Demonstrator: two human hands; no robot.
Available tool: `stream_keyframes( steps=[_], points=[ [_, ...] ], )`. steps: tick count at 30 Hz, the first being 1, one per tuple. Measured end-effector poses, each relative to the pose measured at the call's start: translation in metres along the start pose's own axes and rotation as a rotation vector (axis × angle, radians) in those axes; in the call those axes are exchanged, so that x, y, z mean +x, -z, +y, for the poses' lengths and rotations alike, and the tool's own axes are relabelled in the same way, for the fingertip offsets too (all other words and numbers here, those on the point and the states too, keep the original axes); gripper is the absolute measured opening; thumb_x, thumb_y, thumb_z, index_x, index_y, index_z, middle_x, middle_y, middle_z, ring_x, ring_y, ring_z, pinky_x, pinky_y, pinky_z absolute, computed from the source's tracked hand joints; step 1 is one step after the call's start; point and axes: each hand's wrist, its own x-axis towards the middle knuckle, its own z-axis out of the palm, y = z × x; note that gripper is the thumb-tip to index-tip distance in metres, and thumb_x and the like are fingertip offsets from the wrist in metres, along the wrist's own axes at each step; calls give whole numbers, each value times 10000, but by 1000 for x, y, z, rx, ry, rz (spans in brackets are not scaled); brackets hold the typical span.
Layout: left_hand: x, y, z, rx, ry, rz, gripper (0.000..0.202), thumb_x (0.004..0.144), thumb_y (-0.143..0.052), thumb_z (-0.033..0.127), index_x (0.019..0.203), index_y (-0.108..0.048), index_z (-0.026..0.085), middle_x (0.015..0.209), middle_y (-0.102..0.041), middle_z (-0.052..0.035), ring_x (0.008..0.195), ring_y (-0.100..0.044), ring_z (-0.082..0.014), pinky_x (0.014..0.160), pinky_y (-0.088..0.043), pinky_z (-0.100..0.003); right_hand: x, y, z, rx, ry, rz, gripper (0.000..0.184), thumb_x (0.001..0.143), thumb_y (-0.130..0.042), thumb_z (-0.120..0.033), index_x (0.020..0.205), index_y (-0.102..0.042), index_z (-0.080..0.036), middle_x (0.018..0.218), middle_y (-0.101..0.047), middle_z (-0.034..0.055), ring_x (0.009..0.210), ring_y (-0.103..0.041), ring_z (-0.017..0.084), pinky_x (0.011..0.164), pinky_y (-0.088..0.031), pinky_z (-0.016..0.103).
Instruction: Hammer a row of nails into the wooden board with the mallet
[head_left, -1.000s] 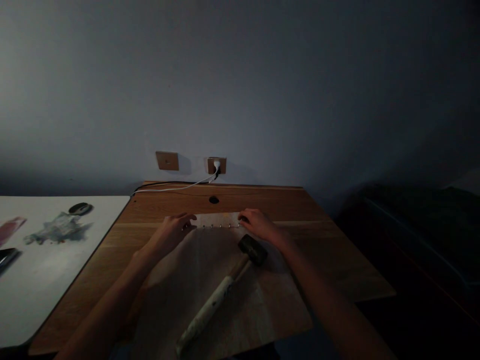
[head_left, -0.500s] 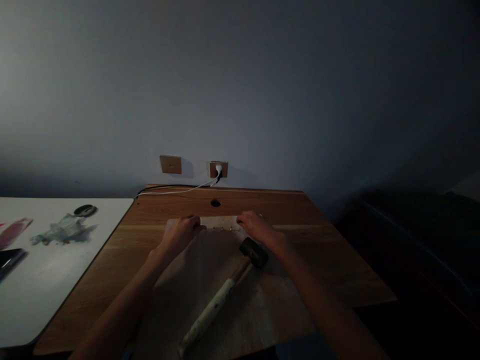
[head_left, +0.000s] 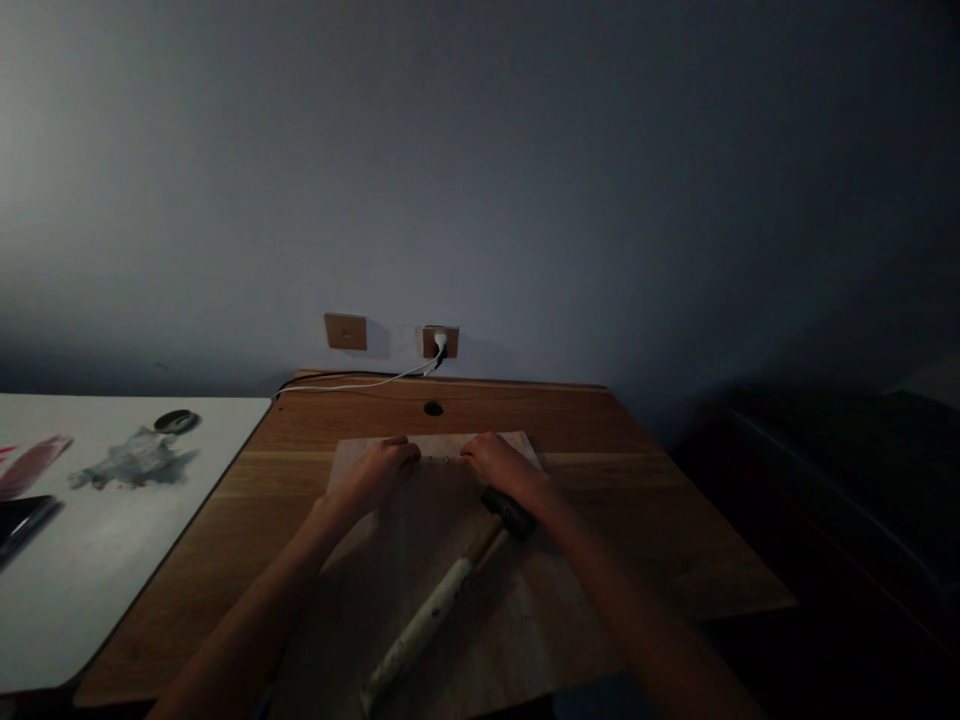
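Observation:
A pale wooden board (head_left: 517,610) lies on the brown desk (head_left: 615,470). Near its far edge runs a short row of small nails (head_left: 444,459). My left hand (head_left: 382,470) and my right hand (head_left: 496,463) rest on the board on either side of that row, fingers curled and pinched toward it. What they pinch is too small and dark to make out. A mallet (head_left: 450,590) with a dark head and a pale, stained handle lies on the board just under my right wrist.
A white cable (head_left: 360,384) runs from a wall socket (head_left: 439,342) along the desk's back edge, beside a cable hole (head_left: 433,408). To the left a white table (head_left: 90,560) carries a crumpled wrapper (head_left: 135,456), a dark lid (head_left: 177,421) and a phone (head_left: 19,520). Dark furniture stands at right.
Both hands have slid inward along the nail row toward each other, so less of it shows between them. The mallet has not moved.

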Motion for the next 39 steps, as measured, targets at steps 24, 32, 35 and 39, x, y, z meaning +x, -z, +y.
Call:
stream_keyframes(
  steps=[24,32,35,39],
  points=[
    [-3,-14,0,-127,153,159,152,891,-630,292,816,-719,195,859,-733,-60,773,-672,-191,739,-495,-265,15,5,-10,69,107,60,322,945,-541,-69,1165,-771,-119,1155,-777,127,1089,-714,187,961,-461,211],
    [-5,-11,-3,-179,50,75,267,894,-534,177,997,-780,193,965,-739,-86,876,-697,-204,830,-511,-275,19,-1,-23,42,55,36,260,947,-558,-124,950,-818,-142,999,-803,148,967,-746,218,822,-483,227],
    [-5,-11,-3,-155,60,87,255,885,-537,166,960,-780,190,952,-734,-88,860,-694,-207,824,-515,-278,18,-3,-30,9,31,38,278,945,-531,-103,957,-808,-125,995,-795,173,949,-746,234,799,-490,248],
    [-3,-15,-3,-139,119,122,195,889,-565,188,906,-759,183,933,-731,-92,833,-690,-209,802,-515,-276,16,-6,-34,-21,55,16,304,915,-512,-35,965,-804,-105,987,-787,191,942,-741,251,809,-499,270]
  ],
)
